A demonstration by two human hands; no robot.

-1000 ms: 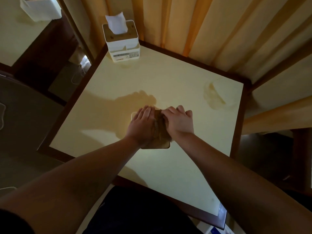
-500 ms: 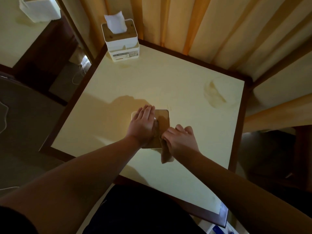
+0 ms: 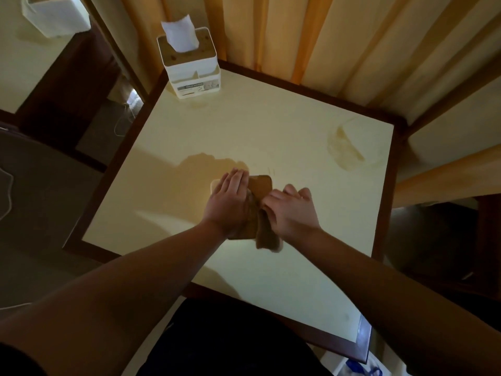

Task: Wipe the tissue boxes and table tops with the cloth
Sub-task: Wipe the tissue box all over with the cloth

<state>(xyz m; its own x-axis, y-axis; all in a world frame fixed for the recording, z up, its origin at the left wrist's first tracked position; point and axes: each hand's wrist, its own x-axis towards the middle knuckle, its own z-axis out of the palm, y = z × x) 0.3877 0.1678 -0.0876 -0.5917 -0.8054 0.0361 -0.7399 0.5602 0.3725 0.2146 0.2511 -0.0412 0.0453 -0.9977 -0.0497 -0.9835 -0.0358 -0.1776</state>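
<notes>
1. The left hand [image 3: 229,206] lies flat, pinning a square tan-topped lid [image 3: 261,185] mid-table.
2. The right hand [image 3: 291,210] pinches the soft brown cloth [image 3: 267,234]; it looks limp and light, best gripped bunched.

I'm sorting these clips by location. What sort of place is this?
Probably a restaurant or canteen dining area: several like square tables with dark edging, each with a tissue box, set along a curtain.

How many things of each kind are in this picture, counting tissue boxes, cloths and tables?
Tissue boxes: 3, at the far corner, under the left hand, and on the neighbouring table
Cloths: 1
Tables: 2
Total: 6
</notes>
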